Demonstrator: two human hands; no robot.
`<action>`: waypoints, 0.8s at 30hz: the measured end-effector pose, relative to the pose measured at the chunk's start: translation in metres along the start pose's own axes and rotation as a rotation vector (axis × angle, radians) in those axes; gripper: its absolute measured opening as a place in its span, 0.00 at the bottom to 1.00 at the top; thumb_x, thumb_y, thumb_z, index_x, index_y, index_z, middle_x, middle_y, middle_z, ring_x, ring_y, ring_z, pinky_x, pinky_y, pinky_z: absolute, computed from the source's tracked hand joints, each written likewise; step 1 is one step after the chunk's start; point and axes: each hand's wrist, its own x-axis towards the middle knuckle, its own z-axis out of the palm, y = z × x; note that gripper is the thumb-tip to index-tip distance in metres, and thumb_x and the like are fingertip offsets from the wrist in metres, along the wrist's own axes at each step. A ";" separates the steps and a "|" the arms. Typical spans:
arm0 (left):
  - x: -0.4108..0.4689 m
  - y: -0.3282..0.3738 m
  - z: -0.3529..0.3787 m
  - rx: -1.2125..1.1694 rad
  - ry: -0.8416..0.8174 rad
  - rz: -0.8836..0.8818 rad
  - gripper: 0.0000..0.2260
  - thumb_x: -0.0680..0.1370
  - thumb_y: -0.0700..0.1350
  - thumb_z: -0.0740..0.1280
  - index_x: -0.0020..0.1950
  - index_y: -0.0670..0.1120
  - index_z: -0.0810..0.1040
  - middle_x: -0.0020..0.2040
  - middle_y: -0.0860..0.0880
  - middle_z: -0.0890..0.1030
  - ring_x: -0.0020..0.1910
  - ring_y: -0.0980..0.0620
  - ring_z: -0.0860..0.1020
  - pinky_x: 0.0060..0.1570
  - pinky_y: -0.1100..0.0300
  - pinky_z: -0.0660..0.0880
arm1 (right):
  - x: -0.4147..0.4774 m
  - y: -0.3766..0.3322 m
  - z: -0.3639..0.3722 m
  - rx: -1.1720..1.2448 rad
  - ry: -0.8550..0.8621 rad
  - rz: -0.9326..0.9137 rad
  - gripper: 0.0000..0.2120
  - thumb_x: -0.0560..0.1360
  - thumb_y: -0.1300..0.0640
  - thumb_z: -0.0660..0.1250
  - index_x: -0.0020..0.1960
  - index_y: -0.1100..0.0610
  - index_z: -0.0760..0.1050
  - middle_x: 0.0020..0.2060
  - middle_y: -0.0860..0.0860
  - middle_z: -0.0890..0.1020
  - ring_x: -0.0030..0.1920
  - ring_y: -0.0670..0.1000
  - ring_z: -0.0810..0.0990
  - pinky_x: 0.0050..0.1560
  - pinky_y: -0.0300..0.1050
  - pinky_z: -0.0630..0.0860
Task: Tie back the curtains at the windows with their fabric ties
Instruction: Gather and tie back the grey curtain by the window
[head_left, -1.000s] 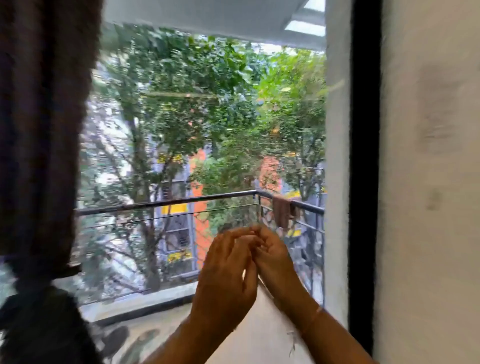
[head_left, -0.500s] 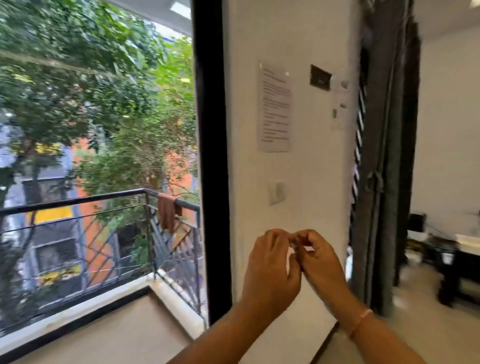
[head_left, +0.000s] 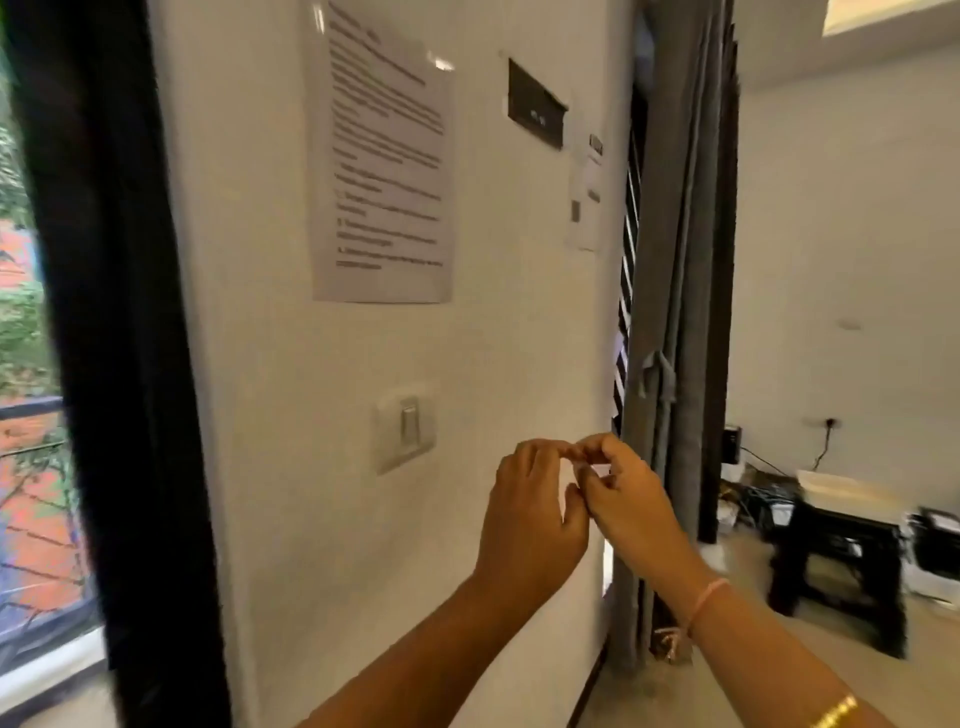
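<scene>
Left hand (head_left: 530, 519): raised in front of the white wall (head_left: 519, 338), fingers curled narrow, their tips meeting the tips of the other hand.
Right hand (head_left: 628, 504): just beside the left one and touching it at the fingertips, also curled. A pink band (head_left: 707, 597) sits on its wrist.
Between the fingertips: I cannot tell if something small is pinched there or if the fingers only touch each other.
Grey curtain (head_left: 675, 234): hangs gathered in narrow folds at the right edge of the wall, just behind the right hand.
Fabric tie (head_left: 655, 371): wrapped around the gathered curtain a little above the hands, with a knot facing the room. This curtain looks already tied back.
Window strip (head_left: 626, 260): a thin barred opening shows between wall and curtain.
Other things: a printed notice (head_left: 382, 156) and a light switch (head_left: 408, 428) on the wall, a black window frame (head_left: 104, 364) on the left, and a black stool (head_left: 836, 545) on the floor to the right.
Step, as I judge: moving on toward this curtain or the next one, with neither hand on any cloth.
Risk: the knot may be loose, so a pull on the folds could open it and let the curtain spread.
Risk: reaching without looking, the right hand may brush the tie and drag it down the bundle.
</scene>
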 end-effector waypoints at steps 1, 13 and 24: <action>0.016 -0.007 0.014 -0.006 -0.004 -0.006 0.14 0.79 0.49 0.60 0.63 0.49 0.71 0.63 0.52 0.72 0.61 0.56 0.69 0.58 0.70 0.62 | 0.015 0.013 -0.002 -0.005 0.007 0.004 0.08 0.78 0.64 0.60 0.49 0.51 0.73 0.45 0.45 0.78 0.47 0.44 0.77 0.46 0.32 0.74; 0.188 -0.074 0.236 -0.069 -0.039 -0.023 0.13 0.78 0.48 0.64 0.62 0.49 0.71 0.62 0.51 0.74 0.59 0.56 0.71 0.54 0.71 0.64 | 0.216 0.209 -0.053 -0.150 0.055 0.051 0.07 0.77 0.65 0.61 0.49 0.54 0.73 0.49 0.51 0.77 0.51 0.49 0.76 0.53 0.40 0.73; 0.334 -0.139 0.409 -0.065 -0.030 -0.138 0.12 0.77 0.46 0.65 0.60 0.49 0.72 0.60 0.52 0.74 0.53 0.58 0.71 0.49 0.75 0.66 | 0.440 0.378 -0.114 -0.211 0.086 0.097 0.07 0.78 0.62 0.61 0.54 0.56 0.69 0.52 0.54 0.76 0.56 0.55 0.77 0.52 0.40 0.71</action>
